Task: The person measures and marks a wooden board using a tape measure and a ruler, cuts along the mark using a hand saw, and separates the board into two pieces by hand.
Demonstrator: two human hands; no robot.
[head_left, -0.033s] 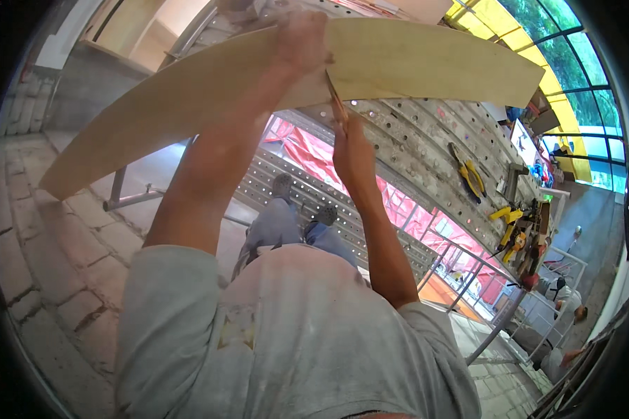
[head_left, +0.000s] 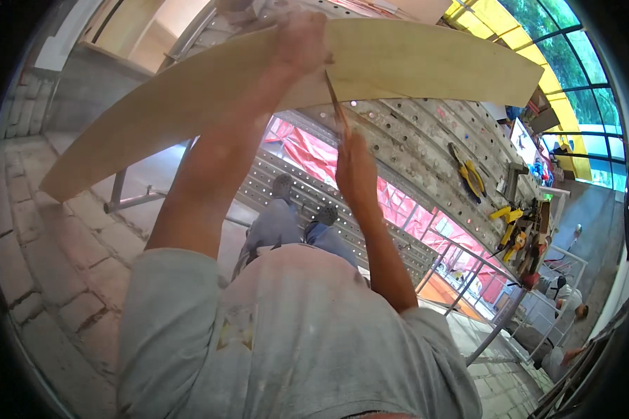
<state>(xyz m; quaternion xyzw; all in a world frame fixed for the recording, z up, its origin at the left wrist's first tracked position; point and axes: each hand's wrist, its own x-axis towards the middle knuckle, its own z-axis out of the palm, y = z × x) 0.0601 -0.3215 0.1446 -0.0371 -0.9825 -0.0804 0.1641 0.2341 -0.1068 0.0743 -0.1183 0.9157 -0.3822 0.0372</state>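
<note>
A long, pale wooden board (head_left: 426, 66) lies across a perforated metal platform, its left end reaching out past the platform. My left hand (head_left: 304, 42) presses on the board near its middle, fingers curled and closed on it, partly blurred. In my right hand (head_left: 356, 167), fingers wrapped round its handle, is a handsaw (head_left: 335, 101). The saw shows nearly edge-on as a thin dark blade, so its teeth cannot be made out. Its tip meets the board just below my left hand.
Pliers with yellow-and-black handles (head_left: 470, 174) lie on the metal platform (head_left: 412, 140) to the right. Yellow tools (head_left: 510, 227) sit at its end. Below are pink sheeting (head_left: 314, 153), railings (head_left: 461, 272) and a lower perforated walkway (head_left: 265, 178). Another person (head_left: 569, 304) is at the far right.
My right hand has drawn back slightly toward me with the saw, and more of the blade shows. My left hand and the board hold nearly the same place.
</note>
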